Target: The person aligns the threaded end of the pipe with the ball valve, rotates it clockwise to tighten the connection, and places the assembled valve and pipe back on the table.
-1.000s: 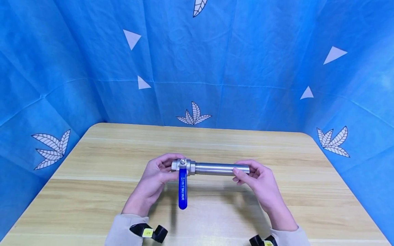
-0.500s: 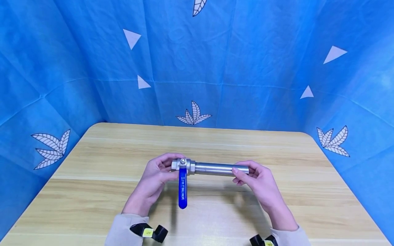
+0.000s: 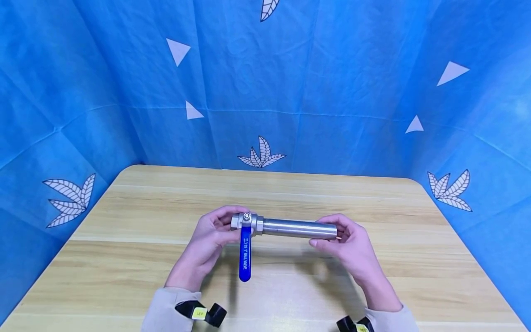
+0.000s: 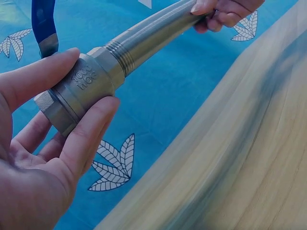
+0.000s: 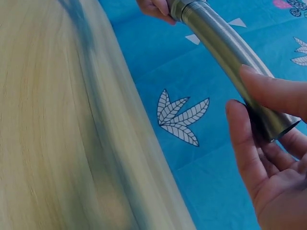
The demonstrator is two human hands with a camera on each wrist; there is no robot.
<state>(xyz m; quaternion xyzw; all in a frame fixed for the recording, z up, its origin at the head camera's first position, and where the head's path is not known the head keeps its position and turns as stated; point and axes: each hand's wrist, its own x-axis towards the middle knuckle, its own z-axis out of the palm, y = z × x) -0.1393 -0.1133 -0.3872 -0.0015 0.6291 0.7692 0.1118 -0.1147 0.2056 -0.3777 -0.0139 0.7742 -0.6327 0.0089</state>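
A steel ball valve [image 3: 255, 224] with a blue lever handle [image 3: 245, 256] is held above the table in my left hand [image 3: 207, 242]. The left thumb and fingers grip its body from both sides, as the left wrist view shows. A straight steel pipe [image 3: 298, 228] runs rightward from the valve, its threaded end [image 4: 120, 55] in the valve's port with some threads showing. At the pipe's free end, my right hand [image 3: 350, 244] has its thumb along the near side and its fingers curled behind. The right wrist view shows the pipe's open end [image 5: 286, 130] between the fingers.
A light wood table [image 3: 166, 193] lies under both hands. Blue cloth [image 3: 352, 92] with white leaf and triangle prints hangs behind and at both sides. Black wrist cameras [image 3: 215, 315] sit on the sleeves.
My right thumb has slid from the top of the pipe down to its near lower edge. The left hand keeps its grip, and the blue lever has swung very slightly left.
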